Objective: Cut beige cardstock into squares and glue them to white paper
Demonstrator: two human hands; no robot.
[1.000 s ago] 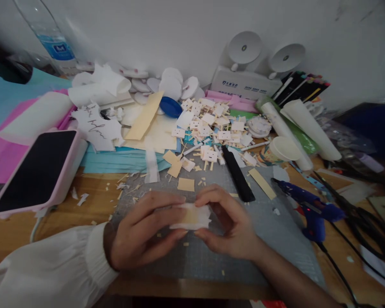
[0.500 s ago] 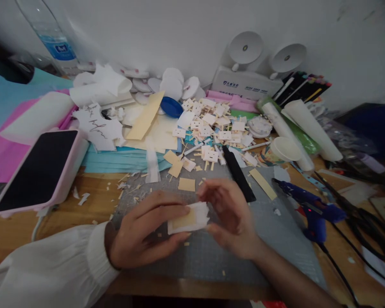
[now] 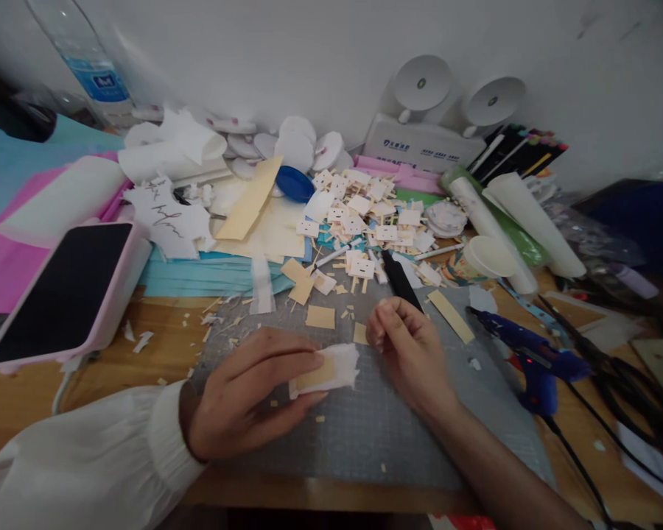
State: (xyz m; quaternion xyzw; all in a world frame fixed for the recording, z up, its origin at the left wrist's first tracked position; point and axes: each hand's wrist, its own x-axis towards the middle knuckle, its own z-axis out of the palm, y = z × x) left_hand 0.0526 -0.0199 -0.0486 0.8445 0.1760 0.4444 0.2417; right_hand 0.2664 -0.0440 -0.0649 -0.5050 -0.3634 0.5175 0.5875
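My left hand (image 3: 262, 394) pinches a small piece of yellow card (image 3: 316, 377) with thin white paper (image 3: 343, 365) folded round it. The paper's right end is ragged and sticks out past the card. Apart from it, to the right, my right hand (image 3: 406, 342) is closed with thumb and fingertips together; what they hold, if anything, I cannot make out. A small yellow card piece (image 3: 360, 333) lies beside my right fingertips, and another yellow rectangle (image 3: 320, 317) is on the grey cutting mat (image 3: 398, 449) beyond my left hand.
White paper figures with faces (image 3: 359, 266) are heaped at the back. A black strip-like object (image 3: 401, 280) lies behind my right hand. To the right are a blue glue gun (image 3: 535, 357), black scissors (image 3: 635, 390) and a paper cup (image 3: 485, 258). A phone (image 3: 66, 291) stands left.
My right hand has drawn away from the white paper to the right, and its spread, curved fingers have closed together. My left hand keeps its hold on the paper-wrapped card.
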